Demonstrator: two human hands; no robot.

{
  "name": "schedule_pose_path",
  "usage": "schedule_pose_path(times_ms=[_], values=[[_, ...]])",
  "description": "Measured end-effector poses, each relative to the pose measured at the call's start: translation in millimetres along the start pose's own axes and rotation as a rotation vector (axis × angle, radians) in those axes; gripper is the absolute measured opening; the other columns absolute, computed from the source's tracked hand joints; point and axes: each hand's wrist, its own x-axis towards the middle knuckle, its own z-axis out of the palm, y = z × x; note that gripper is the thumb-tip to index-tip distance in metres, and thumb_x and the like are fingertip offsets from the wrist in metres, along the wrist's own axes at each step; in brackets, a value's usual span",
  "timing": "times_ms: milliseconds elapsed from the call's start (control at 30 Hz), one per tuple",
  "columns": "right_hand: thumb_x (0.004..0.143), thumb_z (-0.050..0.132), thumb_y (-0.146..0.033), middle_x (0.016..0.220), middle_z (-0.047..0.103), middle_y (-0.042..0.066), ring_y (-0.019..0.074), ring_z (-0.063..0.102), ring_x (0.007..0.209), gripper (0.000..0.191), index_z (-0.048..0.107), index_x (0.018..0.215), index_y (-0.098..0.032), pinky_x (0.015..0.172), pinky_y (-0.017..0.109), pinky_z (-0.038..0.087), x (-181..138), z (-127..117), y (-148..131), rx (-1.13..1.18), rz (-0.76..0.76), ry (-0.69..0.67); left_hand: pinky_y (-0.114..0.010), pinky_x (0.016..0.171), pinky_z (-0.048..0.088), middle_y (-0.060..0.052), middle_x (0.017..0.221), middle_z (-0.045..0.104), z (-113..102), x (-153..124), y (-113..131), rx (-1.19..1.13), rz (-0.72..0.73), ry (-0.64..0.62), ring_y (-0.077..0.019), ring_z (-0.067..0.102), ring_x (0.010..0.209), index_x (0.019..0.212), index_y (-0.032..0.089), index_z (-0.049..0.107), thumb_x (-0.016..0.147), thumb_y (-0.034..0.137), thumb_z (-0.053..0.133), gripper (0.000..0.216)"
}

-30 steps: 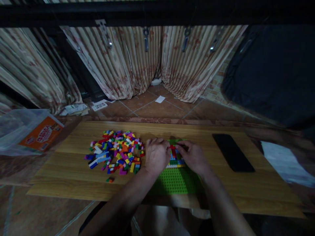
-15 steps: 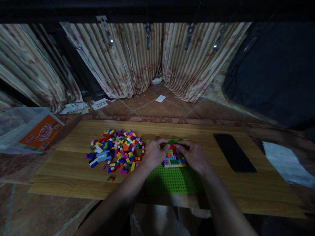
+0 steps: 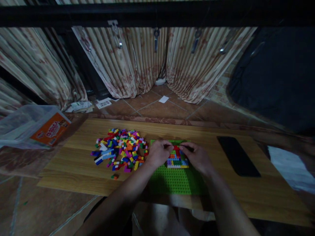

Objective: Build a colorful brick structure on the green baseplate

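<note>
A green studded baseplate (image 3: 177,183) lies on the wooden table, bearing a block of multicoloured toy bricks (image 3: 177,163). At the far end of that block, my left hand (image 3: 158,152) and my right hand (image 3: 195,157) face each other. Both have thumb and fingers closed at a red toy brick (image 3: 176,148), the left from one side and the right from the other. My fingers partly cover the brick, so its full shape is hidden. Left of the baseplate spreads a pile of loose toy bricks (image 3: 126,150) in many colours.
A black phone-like slab (image 3: 237,155) lies on the table's right side. Beyond the left end stands a clear plastic box (image 3: 22,131) with an orange label. White paper (image 3: 292,167) is off the right end. Striped curtains (image 3: 140,62) hang behind the table (image 3: 81,167).
The whole view has shifted slightly, so everything appears a little further right. Both hands stay at the red brick, with only slight finger movement.
</note>
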Motion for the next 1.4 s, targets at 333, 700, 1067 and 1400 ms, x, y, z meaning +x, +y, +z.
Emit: schedule_pose_path(times_ms=[333,700,1067,1400], values=[[0.085,0.047,-0.053,0.09,0.073,0.008,0.0219,0.067,0.079,0.046,0.069,0.102,-0.016,0.068,0.031,0.05,1,-10,4,0.003,0.024,0.019,-0.022,0.073,0.047,-0.002,0.086,0.071,-27,2,-4,0.067,0.045,-0.055,-0.0137,0.065,0.078,0.092,0.018,0.07,0.089,0.024,0.044,0.026],[0.089,0.038,-0.05,0.092,0.074,0.008,0.0233,0.067,0.084,0.047,0.071,0.099,-0.019,0.074,0.033,0.048,-3,-4,-13,-0.276,-0.022,-0.01,-0.024,0.076,0.051,-0.003,0.082,0.072,-20,-1,-2,0.07,-0.002,-0.081,-0.0148,0.066,0.077,0.097,0.019,0.069,0.086,0.016,0.042,0.029],[0.082,0.043,-0.054,0.095,0.074,0.01,0.0281,0.068,0.086,0.049,0.071,0.101,-0.019,0.076,0.038,0.05,6,-3,3,-0.436,-0.02,0.023,-0.023,0.08,0.051,-0.003,0.088,0.072,-31,2,-8,0.037,0.056,-0.061,-0.0143,0.066,0.079,0.107,0.017,0.068,0.086,0.016,0.045,0.031],[0.079,0.048,-0.056,0.087,0.075,0.01,0.0287,0.068,0.072,0.044,0.073,0.094,-0.022,0.065,0.039,0.051,11,-7,11,-0.495,-0.005,0.134,-0.019,0.062,0.044,-0.004,0.078,0.071,-179,-20,-41,0.394,-0.11,0.081,-0.0141,0.063,0.073,0.086,0.013,0.072,0.07,0.008,0.055,0.024]])
